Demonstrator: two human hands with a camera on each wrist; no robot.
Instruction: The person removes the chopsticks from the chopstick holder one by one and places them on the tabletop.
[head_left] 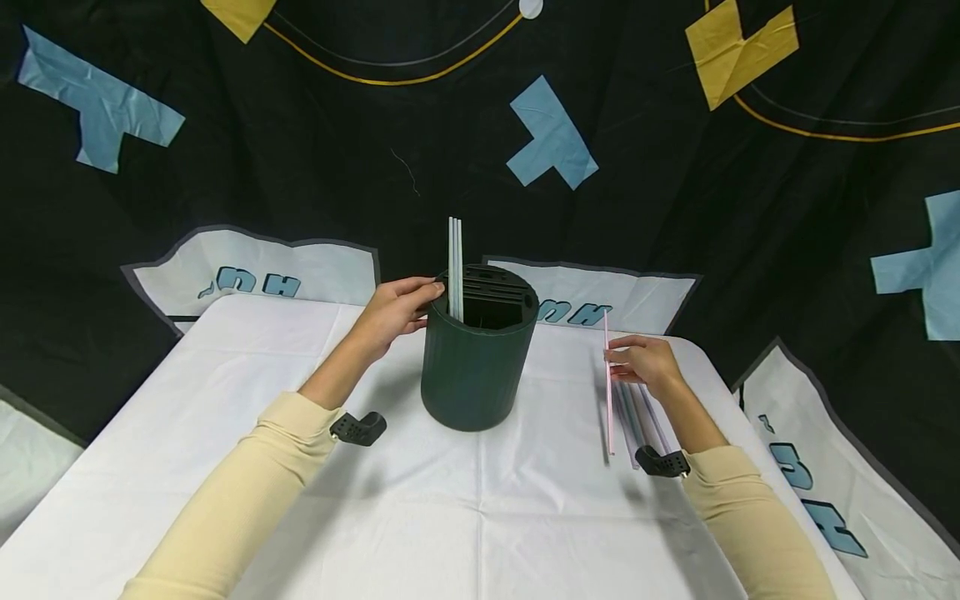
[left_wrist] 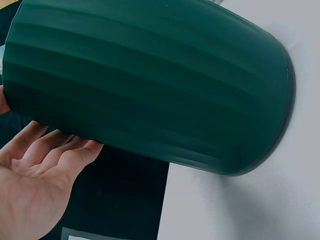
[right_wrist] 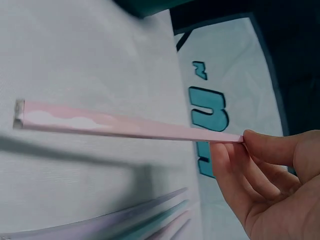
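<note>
Dark green holder (head_left: 477,367): a matte cylinder with shallow ribs round its wall, rounded base edge, black slotted insert at the mouth. It stands upright near the middle of the table, a little toward the far edge. Two pale, flat-sided sticks (head_left: 455,268) stand upright in its left side, rising well above the rim.

Left hand (head_left: 395,312): fingers nearly straight, tips laid against the holder's upper rim on its left side. In the left wrist view the fingers (left_wrist: 60,150) lie flat along the ribbed wall, not wrapped round it.

Right hand (head_left: 647,363): thumb and fingers pinch a thin pink stick (head_left: 608,383) near its far end. The stick is long, flat and pale with lighter blotches; it is lifted off the cloth and casts a shadow below in the right wrist view. It sits well to the right of the holder. Just beside it, under the hand, lies a loose row of similar sticks (head_left: 641,421) in lilac, teal and pink; their count is hard to tell, as they are blurred.

Table (head_left: 225,400): white cloth, soft creases. Open cloth between holder and right hand, and broad open cloth toward the near edge. The lying sticks are close to the right edge. Beyond hangs a black backdrop (head_left: 300,150) with blue and yellow patches.
</note>
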